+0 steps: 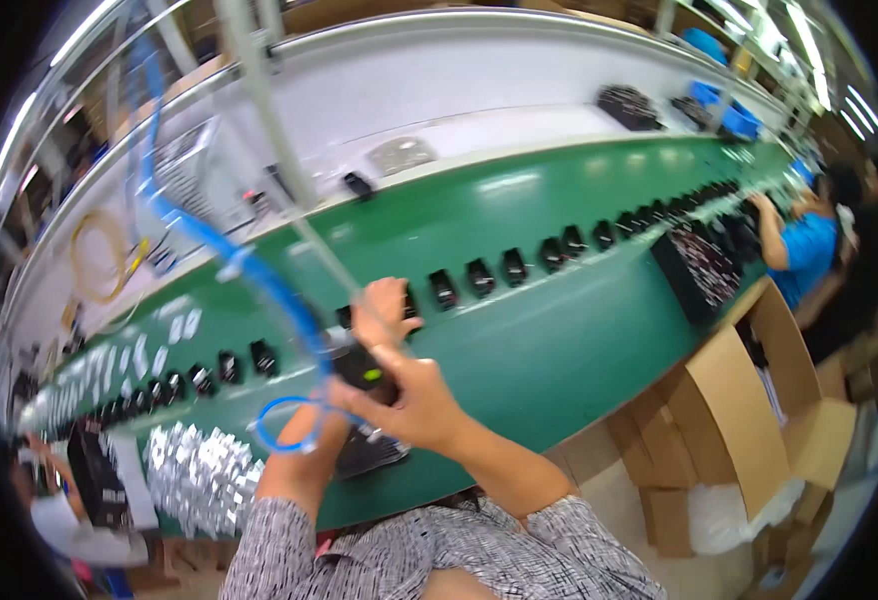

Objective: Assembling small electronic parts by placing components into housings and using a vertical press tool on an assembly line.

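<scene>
Gripping black device (364, 366) mid-frame in right hand (419, 396); reaching black units (444, 290) with left hand (381, 312), hold unclear; should steady one next.

Worn on the head, the left fisheye looks down and forward — near the left hand (383, 313) and right hand (416, 400) — sweeping wide along the green workbench (519, 350).

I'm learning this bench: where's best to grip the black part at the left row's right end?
Probably pinch the black part by its left and right sides, coming from the near right: it is narrow, table shows there, and a gap parts it from its neighbour.
</scene>
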Available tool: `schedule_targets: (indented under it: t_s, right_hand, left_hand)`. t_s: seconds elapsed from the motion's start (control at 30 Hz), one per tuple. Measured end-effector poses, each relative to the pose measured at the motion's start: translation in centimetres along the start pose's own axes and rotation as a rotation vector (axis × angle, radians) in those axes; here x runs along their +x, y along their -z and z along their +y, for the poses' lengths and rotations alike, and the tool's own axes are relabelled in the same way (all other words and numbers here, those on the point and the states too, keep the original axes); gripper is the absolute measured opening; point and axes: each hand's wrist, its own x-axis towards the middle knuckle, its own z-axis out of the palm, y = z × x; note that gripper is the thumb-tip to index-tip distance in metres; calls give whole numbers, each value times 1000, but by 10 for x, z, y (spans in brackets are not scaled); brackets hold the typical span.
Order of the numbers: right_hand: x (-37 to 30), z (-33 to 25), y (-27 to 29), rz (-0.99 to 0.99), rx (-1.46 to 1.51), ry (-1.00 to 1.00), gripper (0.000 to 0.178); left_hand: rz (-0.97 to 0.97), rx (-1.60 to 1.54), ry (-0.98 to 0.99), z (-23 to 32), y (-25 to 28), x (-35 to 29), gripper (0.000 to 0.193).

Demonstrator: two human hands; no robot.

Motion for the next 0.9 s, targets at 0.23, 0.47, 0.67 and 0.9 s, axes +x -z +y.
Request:
schedule_targets:
  t_s: [0.23, 0.47, 0.67, 0.9]
  right_hand:
    - [6, 19, 12, 158, 41, 109, 32]
    - [6, 11, 9, 198, 2, 189, 33]
    - [7, 8, 0, 178, 43, 145, 32]
    - [28, -4, -32, 91, 95, 34, 25]
  left_hand:
    - [278, 169, -235, 45, -9, 13, 88]
    - [204, 157, -94, 45, -3, 20, 76]
    - [419, -279, -145, 20, 53, -67, 43]
    - [169, -672, 171, -64, 68, -206, 65]
